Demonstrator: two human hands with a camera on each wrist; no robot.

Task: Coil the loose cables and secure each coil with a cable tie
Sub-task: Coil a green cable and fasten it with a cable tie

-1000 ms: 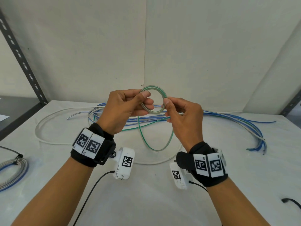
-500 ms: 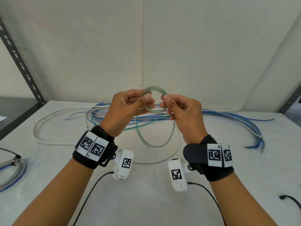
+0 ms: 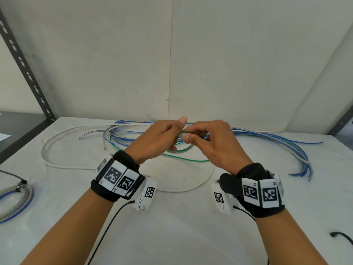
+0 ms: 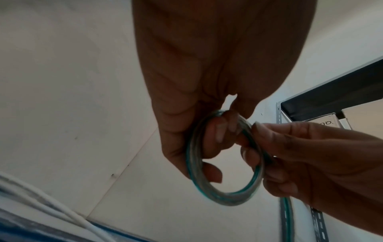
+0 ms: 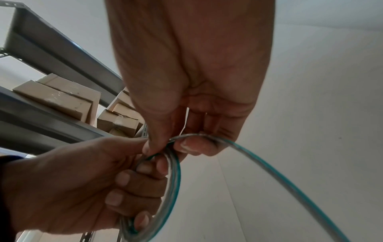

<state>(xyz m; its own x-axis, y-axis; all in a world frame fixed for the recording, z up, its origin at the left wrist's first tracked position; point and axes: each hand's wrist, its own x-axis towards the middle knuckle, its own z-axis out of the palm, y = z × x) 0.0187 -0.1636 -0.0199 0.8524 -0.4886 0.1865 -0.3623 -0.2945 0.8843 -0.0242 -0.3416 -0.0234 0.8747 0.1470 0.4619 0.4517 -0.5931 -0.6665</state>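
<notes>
Green-striped clear cable forms one small coil (image 4: 225, 194) held between both hands above the middle of the white table (image 3: 172, 236). Compared with the frame one second ago, the coil has tipped from an upright ring facing the camera to a nearly edge-on position, and both hands sit lower and closer together.

Left hand (image 3: 158, 139): fingers curled through the coil, thumb raised, grasping the left side of the ring. Right hand (image 3: 215, 144): thumb and forefinger pinch the right side of the coil, where the free run of the same cable (image 5: 279, 176) leaves the ring and drops toward the table.

Count:
- One coil in hand, several turns laid side by side.
- One finished coil (image 3: 14, 202) of grey and blue cable at the near left edge of the table, bound by a dark tie (image 3: 22, 183).
- One bundle of loose blue cables (image 3: 282, 144) along the far side, reaching to the right.
- One loose white cable (image 3: 57, 165) looping across the left and centre.
- Two wrist bands (image 3: 117, 177) with square markers, one per wrist.

Cable finish: translucent grey sheath with a green stripe.
</notes>
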